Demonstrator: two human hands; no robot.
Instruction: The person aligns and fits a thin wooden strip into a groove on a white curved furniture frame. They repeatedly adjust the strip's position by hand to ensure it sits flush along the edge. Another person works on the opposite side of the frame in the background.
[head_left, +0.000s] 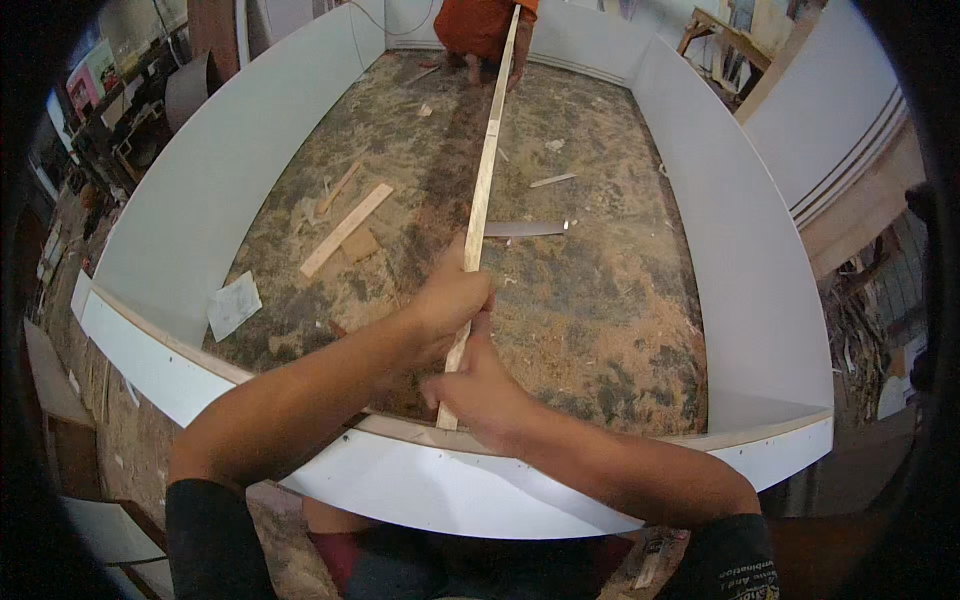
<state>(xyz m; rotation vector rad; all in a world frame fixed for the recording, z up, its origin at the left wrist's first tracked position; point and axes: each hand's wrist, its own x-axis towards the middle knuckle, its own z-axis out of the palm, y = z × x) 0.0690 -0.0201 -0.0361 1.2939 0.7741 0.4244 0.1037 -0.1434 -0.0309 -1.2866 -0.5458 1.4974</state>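
A long, thin wooden strip (483, 185) runs from the near panel up to the far end of a large white-panelled frame. My left hand (452, 300) is closed round the strip, a little farther along it than my right. Nearer me, my right hand (485, 390) also grips it, fingers wrapped about the wood. The strip's near end lies by the inner edge of the near white panel (450, 480), over which both my forearms reach. At the far end, a person in orange (487, 28) crouches with a hand (515, 78) at the strip.
White side panels stand at left (240, 150) and right (730, 220). On the dusty floor (600, 310) lie a loose board (347, 230), a white sheet (234, 305), a grey flat strip (525, 229) and small offcuts. A wooden stand (735, 40) is outside, far right.
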